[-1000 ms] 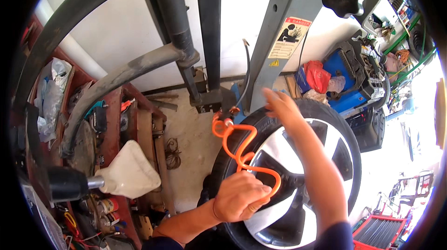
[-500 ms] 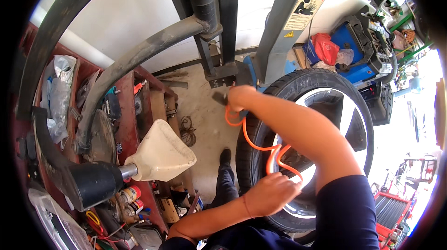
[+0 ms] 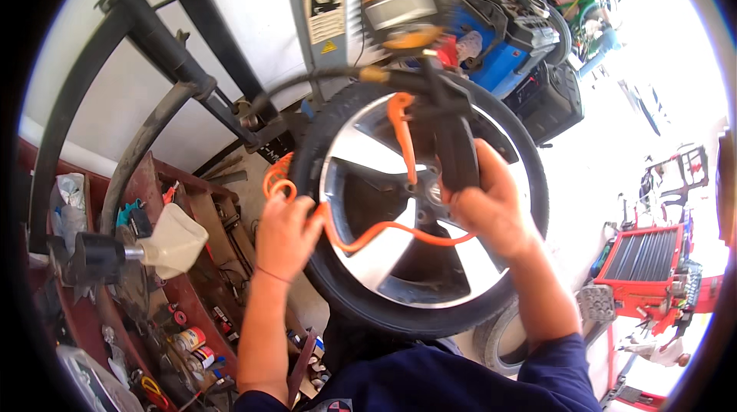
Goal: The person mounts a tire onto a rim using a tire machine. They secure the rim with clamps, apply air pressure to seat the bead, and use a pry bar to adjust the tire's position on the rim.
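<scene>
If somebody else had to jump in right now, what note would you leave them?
Right hand: fingers wrapped around the black handle of the tyre inflator, raised over the wheel, its round gauge on top (blurred).
Left hand: at the left edge of the tyre, touching the orange coiled hose.
Things: the wheel with its silver alloy rim lies in front of the person; the hose crosses its spokes and runs up to the inflator.
Done: inflator in hand, hose pulled across.
Left: the black hose end is not visibly joined to the wheel; the valve cannot be made out.
</scene>
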`<state>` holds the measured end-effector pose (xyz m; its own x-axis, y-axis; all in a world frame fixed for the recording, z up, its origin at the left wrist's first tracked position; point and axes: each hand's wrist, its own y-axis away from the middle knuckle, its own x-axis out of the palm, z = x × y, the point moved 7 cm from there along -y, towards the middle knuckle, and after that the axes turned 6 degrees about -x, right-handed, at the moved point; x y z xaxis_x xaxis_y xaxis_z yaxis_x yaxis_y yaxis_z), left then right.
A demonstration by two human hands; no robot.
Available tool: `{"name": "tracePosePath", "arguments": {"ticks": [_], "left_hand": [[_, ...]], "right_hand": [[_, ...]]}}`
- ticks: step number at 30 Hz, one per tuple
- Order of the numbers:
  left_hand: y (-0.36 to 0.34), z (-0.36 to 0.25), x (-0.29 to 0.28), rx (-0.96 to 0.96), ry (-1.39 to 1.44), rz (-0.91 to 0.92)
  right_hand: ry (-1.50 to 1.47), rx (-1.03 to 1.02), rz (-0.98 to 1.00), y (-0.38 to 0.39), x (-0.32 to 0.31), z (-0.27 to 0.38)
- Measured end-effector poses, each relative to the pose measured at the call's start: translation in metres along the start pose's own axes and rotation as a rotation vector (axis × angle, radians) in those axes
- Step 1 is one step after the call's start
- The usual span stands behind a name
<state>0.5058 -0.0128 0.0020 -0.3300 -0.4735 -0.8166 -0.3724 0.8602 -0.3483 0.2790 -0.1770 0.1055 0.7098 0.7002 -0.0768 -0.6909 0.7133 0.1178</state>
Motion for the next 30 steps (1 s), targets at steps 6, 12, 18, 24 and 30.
{"name": "tracePosePath", "arguments": {"ticks": [6, 12, 18, 24, 30], "left_hand": [[-0.013, -0.101, -0.03, -0.253, 0.639, -0.023], [-0.02, -0.274, -0.049, -0.115, 0.349, 0.422], [-0.056, -0.243, -0.032, -0.077, 0.312, 0.269], [0.027, -0.271, 0.044, 0.292, 0.144, 0.173], [0.045, -0.308, 0.075, 0.275, 0.131, 0.069]], "right_hand": [[-0.225, -0.355, -0.044, 0.093, -0.048, -0.047], [-0.045, -0.677, -0.018, 0.109, 0.007, -0.022], [0.41, -0.614, 0.4, 0.096, -0.039, -0.024], [-1.217, -0.13, -0.094, 0.145, -0.228, -0.162], [-0.163, 0.615, -0.106, 0.095, -0.254, -0.157]]}}
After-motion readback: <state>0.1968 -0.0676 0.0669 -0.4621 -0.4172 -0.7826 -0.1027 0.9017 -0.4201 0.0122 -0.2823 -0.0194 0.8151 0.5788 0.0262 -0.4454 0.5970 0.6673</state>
